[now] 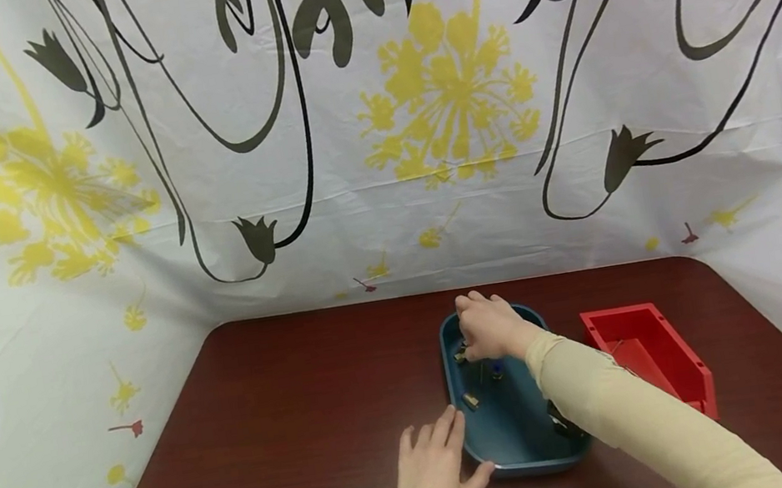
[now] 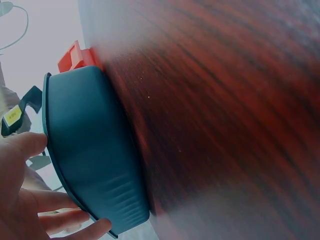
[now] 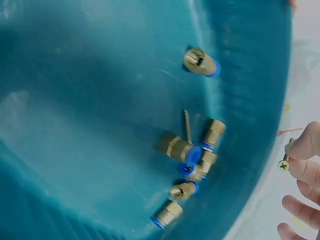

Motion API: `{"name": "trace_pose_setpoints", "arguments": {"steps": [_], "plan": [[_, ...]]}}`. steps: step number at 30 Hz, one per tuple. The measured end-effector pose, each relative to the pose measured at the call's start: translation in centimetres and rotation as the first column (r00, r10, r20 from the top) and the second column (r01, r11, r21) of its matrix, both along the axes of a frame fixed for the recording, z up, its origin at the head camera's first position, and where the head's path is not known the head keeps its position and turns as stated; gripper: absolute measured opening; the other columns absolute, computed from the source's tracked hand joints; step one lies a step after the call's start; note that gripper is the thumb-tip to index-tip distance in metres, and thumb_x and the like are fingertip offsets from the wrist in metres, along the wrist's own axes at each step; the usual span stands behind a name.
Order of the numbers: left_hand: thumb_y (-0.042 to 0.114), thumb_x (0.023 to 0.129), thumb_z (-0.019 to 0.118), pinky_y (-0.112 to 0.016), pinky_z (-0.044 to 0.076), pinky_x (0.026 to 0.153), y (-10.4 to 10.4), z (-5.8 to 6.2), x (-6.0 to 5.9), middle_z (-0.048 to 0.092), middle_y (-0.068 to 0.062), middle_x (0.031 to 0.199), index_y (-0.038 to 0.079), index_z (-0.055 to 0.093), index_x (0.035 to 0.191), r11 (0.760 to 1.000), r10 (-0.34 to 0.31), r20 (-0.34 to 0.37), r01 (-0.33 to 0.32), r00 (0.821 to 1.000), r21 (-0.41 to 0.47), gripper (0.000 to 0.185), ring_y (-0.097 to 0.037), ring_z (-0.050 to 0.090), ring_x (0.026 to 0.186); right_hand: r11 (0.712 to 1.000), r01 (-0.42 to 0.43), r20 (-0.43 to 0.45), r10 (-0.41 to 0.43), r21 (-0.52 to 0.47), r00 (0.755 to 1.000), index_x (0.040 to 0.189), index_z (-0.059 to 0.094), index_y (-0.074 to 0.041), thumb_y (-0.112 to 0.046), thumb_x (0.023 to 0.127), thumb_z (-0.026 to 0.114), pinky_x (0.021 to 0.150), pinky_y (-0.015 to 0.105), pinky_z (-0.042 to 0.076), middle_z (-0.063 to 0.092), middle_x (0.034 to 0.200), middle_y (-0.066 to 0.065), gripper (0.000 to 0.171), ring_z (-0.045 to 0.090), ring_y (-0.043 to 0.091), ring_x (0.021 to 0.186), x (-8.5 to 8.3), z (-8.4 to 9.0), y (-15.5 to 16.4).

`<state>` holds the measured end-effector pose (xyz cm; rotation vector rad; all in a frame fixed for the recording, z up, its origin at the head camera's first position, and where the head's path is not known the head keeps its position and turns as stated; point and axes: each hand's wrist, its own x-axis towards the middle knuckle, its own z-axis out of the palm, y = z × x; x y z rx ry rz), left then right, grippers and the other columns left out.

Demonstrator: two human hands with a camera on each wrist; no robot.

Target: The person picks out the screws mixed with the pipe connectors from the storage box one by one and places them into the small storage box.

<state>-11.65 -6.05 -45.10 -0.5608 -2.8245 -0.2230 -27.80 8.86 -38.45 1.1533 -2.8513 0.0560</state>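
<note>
My right hand [image 1: 490, 326] is over the far end of a blue plastic tub [image 1: 519, 440]. In the right wrist view, its thumb and forefinger pinch a small brassy cross-head screw [image 3: 283, 164] beside the rim. Several brass fittings with blue collars [image 3: 172, 146] lie on the tub floor, most of them grouped together. One fitting [image 3: 197, 61] lies apart, and a loose screw [image 3: 187, 125] lies near the group. My left hand [image 1: 429, 474] touches the tub's near-left rim with spread fingers; in the left wrist view, its thumb and fingertips rest along that rim.
A red plastic bin [image 1: 687, 356] stands right of the tub, partly behind my right forearm. A thin item inside it is too small to identify. Something dark [image 1: 563, 422] shows at the tub's right side, partly hidden by the sleeve. A patterned cloth hangs behind the brown table [image 1: 312, 424].
</note>
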Motion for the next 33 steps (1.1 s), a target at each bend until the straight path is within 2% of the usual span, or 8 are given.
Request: {"name": "trace_pose_setpoints", "arguments": {"steps": [9,18,28,33], "plan": [[0.057,0.079,0.05,-0.051,0.034,0.081,0.0,0.0,0.0,0.049,-0.003,0.123,0.01,0.054,0.122,1.0,0.008,0.057,-0.009,0.998,0.015,0.063,-0.02,0.053,0.092,0.998,-0.045,-0.04,0.044,-0.047,0.998,0.049,0.048,-0.023,-0.025,0.067,0.073,0.059,0.034,0.03,0.04,0.084,-0.004,0.031,0.033,0.017,0.074,0.1,1.8,1.7],[0.057,0.079,0.051,-0.051,0.034,0.08,0.1,0.0,0.0,0.049,-0.003,0.123,0.01,0.054,0.122,1.0,0.004,0.029,-0.004,1.0,-0.004,0.064,-0.02,0.054,0.091,0.995,-0.062,-0.087,0.054,-0.084,0.995,0.048,0.045,-0.023,-0.023,0.066,0.074,0.056,0.032,0.027,0.041,0.084,-0.003,0.034,0.034,0.017,0.074,0.5,2.6,4.4],[0.056,0.079,0.051,-0.051,0.034,0.08,0.0,-0.1,0.0,0.049,-0.004,0.123,0.01,0.054,0.122,1.0,0.001,0.02,-0.001,1.0,0.0,0.064,-0.02,0.053,0.091,0.993,-0.044,-0.096,0.033,-0.106,0.995,0.049,0.045,-0.023,-0.019,0.066,0.071,0.055,0.031,0.027,0.044,0.086,-0.001,0.031,0.036,0.018,0.078,0.8,3.1,7.3],[0.056,0.078,0.052,-0.051,0.035,0.079,0.0,-0.1,0.1,0.049,-0.004,0.123,0.009,0.055,0.121,1.0,-0.004,-0.007,0.004,1.0,0.0,0.063,-0.02,0.054,0.09,0.993,-0.027,-0.105,0.015,-0.113,0.994,0.049,0.045,-0.024,-0.02,0.066,0.071,0.055,0.031,0.028,0.044,0.086,-0.001,0.032,0.037,0.018,0.079,1.0,3.0,8.8]]}}
